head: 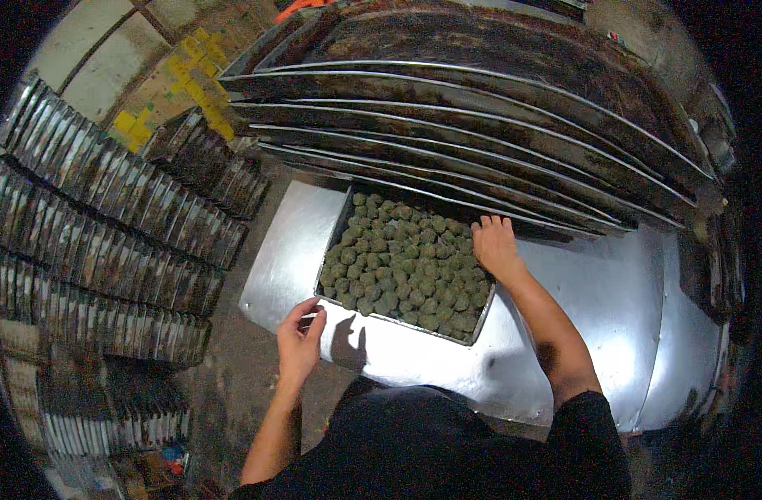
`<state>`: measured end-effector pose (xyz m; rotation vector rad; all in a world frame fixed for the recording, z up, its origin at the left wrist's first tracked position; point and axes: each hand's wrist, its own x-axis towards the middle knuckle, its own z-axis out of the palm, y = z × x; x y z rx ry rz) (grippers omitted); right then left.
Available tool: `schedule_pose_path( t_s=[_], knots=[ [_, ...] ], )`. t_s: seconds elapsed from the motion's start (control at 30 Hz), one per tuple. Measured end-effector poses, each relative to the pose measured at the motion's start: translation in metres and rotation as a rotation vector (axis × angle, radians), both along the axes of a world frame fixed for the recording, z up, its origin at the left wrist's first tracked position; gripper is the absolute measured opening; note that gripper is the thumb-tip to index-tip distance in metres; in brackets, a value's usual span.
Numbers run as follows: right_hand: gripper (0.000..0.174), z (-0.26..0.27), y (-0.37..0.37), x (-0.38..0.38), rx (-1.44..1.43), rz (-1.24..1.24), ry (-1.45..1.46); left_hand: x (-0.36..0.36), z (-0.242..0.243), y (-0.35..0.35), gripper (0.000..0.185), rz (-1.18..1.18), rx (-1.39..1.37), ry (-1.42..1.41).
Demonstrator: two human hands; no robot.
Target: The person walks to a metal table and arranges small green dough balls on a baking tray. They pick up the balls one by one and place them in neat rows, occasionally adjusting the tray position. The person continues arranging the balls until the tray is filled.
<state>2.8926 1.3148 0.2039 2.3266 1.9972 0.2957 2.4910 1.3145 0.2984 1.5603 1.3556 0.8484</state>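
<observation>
In front of me a shallow rectangular metal tray [479, 326] lies on a shiny sheet-metal tabletop [412, 353]. Rough, dark green balls [406, 262] fill it in a close layer. My left hand [301, 340] is at the tray's near left corner, thumb and forefinger apart, with nothing seen between them. At the far right corner, my right hand [496, 245] lies palm down by the rim, its fingers pointing away from me. Its fingertips are partly hidden, so I cannot tell whether they grip the rim.
Behind the tray, a row of large dark panels with bright metal edges [418, 169] leans closely. Racks of many stacked metal trays [106, 206] stand on the floor at left. Yellow patches [196, 69] mark the floor beyond. A seam [656, 350] crosses the tabletop at right.
</observation>
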Motion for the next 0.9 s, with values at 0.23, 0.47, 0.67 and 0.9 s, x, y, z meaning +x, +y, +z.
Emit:
schedule_pose_path(
  t_s=[0.23,0.47,0.67,0.9],
  knots=[
    [0.026,-0.001,-0.008,0.006,0.143,0.122,0.069,0.027,0.012,-0.004,0.027,-0.063,-0.069,0.021],
    [0.022,0.001,0.001,-0.006,0.025,0.005,0.018,0.047,0.014,-0.001,0.026,-0.181,0.073,0.050],
    [0.018,-0.013,0.004,0.001,0.075,0.013,-0.019,0.037,0.018,0.002,0.032,-0.286,0.390,0.394],
    [0.019,-0.016,0.022,0.012,-0.033,0.008,0.111,0.043,0.044,0.062,0.035,-0.665,1.005,0.811]
  ],
)
